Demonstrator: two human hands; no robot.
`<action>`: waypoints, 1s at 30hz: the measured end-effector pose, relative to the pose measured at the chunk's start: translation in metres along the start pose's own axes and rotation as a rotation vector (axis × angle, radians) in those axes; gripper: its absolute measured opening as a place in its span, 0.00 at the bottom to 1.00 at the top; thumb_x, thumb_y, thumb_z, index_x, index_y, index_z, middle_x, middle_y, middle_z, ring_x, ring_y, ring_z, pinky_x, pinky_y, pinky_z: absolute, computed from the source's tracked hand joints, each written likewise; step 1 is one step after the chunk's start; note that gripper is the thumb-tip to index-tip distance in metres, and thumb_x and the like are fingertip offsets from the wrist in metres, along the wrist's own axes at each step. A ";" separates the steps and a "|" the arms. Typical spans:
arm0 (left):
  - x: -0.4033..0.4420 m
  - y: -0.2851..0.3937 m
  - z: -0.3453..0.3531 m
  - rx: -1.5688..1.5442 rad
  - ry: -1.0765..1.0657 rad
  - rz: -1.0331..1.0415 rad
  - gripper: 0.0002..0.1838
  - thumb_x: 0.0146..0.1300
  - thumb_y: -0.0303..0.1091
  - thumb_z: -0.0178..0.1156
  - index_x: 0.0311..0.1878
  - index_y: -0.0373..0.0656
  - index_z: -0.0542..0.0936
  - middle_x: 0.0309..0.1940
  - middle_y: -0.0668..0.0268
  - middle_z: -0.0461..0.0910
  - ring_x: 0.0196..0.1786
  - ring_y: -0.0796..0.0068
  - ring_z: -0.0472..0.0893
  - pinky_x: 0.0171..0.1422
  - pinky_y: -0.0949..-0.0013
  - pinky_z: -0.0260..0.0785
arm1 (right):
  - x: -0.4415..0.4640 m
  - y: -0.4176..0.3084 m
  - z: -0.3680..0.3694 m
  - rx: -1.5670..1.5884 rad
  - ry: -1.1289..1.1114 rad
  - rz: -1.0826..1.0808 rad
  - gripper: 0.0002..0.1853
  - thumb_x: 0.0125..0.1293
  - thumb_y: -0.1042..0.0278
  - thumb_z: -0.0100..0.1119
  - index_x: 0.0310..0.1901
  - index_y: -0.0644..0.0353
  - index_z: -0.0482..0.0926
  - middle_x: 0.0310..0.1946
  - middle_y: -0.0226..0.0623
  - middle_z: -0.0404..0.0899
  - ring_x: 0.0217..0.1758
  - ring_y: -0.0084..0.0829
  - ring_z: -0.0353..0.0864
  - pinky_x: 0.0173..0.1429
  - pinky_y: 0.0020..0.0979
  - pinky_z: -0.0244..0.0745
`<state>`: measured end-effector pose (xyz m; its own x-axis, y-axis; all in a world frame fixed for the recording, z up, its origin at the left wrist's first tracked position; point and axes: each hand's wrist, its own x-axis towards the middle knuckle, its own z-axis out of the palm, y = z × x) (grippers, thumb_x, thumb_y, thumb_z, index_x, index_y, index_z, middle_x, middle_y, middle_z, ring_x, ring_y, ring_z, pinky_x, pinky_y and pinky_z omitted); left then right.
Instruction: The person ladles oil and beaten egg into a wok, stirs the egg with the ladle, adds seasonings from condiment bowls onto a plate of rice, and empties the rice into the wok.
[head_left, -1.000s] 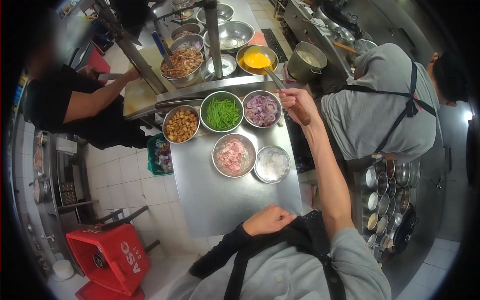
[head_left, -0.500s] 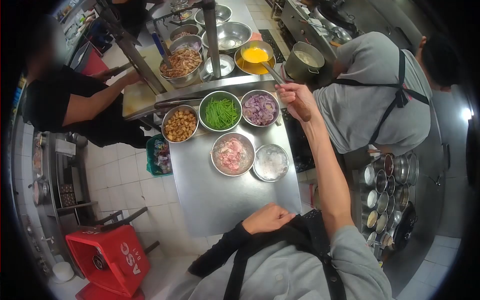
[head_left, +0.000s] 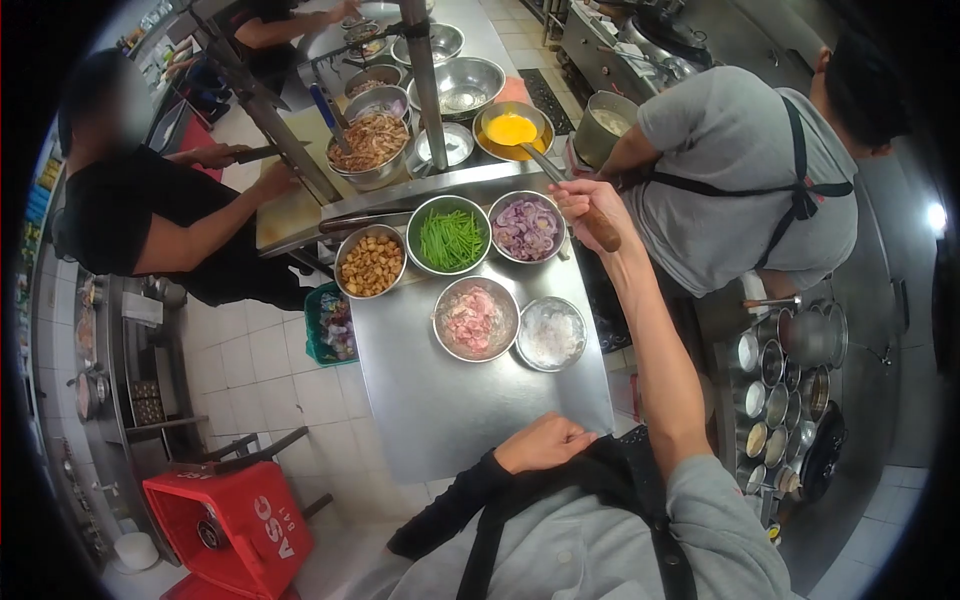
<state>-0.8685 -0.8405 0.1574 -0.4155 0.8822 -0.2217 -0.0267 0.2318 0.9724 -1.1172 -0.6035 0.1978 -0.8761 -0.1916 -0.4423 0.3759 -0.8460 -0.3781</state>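
Ladle (head_left: 541,163) of yellow liquid at steel bowl (head_left: 547,124)
My feed: right hand (head_left: 592,208), fingers wrapped round its handle; left hand (head_left: 545,443) by table's (head_left: 480,410) near edge, fingers mostly hidden; their hold I cannot tell.

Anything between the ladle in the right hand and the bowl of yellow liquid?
Nothing visible. The right hand holds the ladle with its filled end over the bowl of yellow liquid; the metal post stands off to the left. Whether ladle and bowl touch, I cannot tell.
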 end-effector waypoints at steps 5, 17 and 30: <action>0.000 0.001 0.001 -0.001 -0.016 -0.027 0.31 0.77 0.47 0.56 0.22 0.32 0.67 0.17 0.61 0.53 0.22 0.72 0.53 0.26 0.57 0.53 | -0.002 0.005 -0.002 0.049 -0.007 0.039 0.05 0.69 0.83 0.53 0.42 0.75 0.68 0.28 0.36 0.71 0.18 0.17 0.66 0.19 0.16 0.66; 0.005 -0.002 0.015 0.042 -0.090 -0.028 0.31 0.78 0.48 0.55 0.22 0.33 0.64 0.17 0.62 0.52 0.22 0.72 0.52 0.26 0.58 0.52 | -0.024 0.011 0.027 0.241 -0.044 0.108 0.11 0.70 0.82 0.51 0.49 0.80 0.65 0.29 0.38 0.71 0.18 0.18 0.66 0.19 0.16 0.68; -0.001 -0.003 0.053 -0.003 -0.084 -0.070 0.31 0.78 0.48 0.56 0.21 0.33 0.65 0.17 0.61 0.53 0.22 0.71 0.53 0.28 0.57 0.54 | -0.123 0.045 0.040 0.009 -0.091 0.021 0.05 0.71 0.80 0.54 0.42 0.72 0.70 0.26 0.29 0.68 0.20 0.14 0.65 0.19 0.16 0.61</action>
<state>-0.8197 -0.8199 0.1505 -0.3349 0.8951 -0.2942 -0.0561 0.2927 0.9545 -1.0044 -0.6382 0.2675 -0.8922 -0.2534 -0.3738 0.3919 -0.8460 -0.3617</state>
